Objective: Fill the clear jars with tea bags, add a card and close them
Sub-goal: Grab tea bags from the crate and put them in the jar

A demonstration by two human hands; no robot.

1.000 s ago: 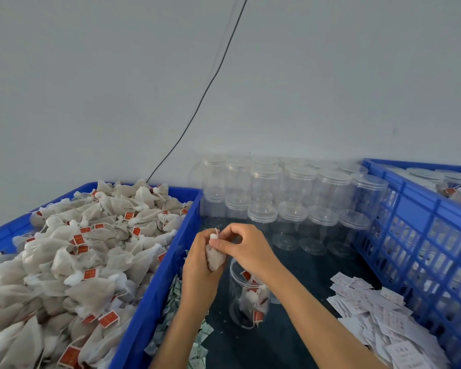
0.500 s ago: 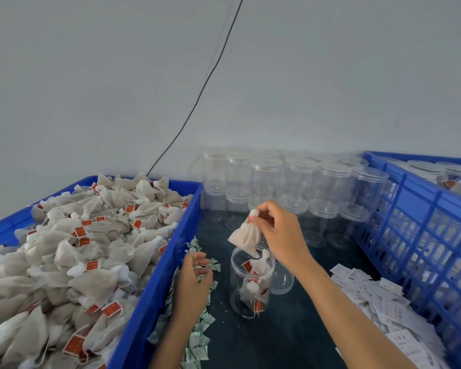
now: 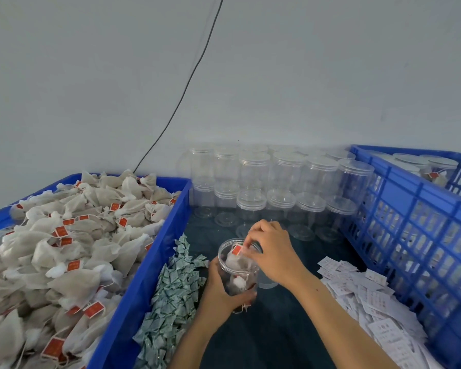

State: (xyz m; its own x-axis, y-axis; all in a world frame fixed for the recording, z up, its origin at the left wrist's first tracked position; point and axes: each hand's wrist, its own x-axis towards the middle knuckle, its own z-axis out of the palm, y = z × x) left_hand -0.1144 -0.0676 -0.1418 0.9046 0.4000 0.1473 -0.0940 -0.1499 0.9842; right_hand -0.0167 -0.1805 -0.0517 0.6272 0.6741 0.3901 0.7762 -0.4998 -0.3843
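Clear plastic, the open jar (image 3: pixel 237 265) stands on the dark table between both blue crates; your left hand (image 3: pixel 221 291) grips its side while your right hand (image 3: pixel 272 251) pinches a tea bag (image 3: pixel 237 258) at its mouth.

soft, even, cool light with faint shadows and no glare. wide-angle bending toward 3 and 9 o'clock; slightly soft focus.

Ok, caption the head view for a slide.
Left hand holds the jar while the right hand pushes in a tea bag.
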